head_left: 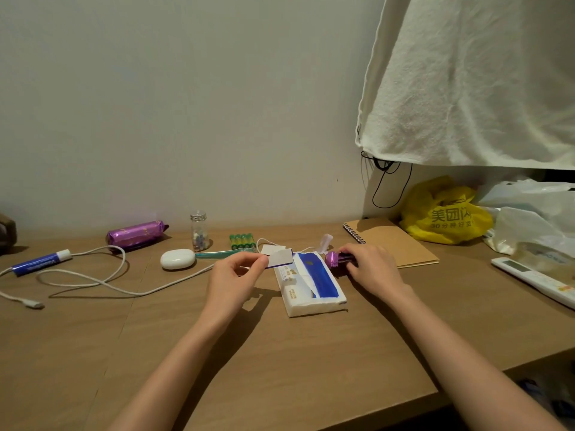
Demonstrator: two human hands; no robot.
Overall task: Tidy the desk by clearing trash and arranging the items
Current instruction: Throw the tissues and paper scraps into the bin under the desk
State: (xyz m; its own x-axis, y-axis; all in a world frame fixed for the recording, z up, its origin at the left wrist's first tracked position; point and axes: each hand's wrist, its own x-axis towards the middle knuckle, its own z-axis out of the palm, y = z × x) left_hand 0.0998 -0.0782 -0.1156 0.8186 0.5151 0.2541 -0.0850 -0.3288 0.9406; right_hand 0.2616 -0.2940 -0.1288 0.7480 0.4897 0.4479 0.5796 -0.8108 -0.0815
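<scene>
A white and blue tissue pack (312,284) lies on the wooden desk (280,353) in front of me. My left hand (231,279) pinches a torn white and blue scrap of packaging (280,258) just above the pack's left end. My right hand (373,269) grips a crumpled purple foil wrapper (333,259) at the pack's far right corner. A full purple foil packet (135,234) lies far left near the wall.
Along the back sit a blue tube (40,262), a white cable (93,276), a white case (177,259), a small glass jar (199,231), green batteries (242,241) and a teal toothbrush (221,253). At right: a brown notebook (395,241), yellow bag (445,213), white plastic bags (535,219), a remote (535,279).
</scene>
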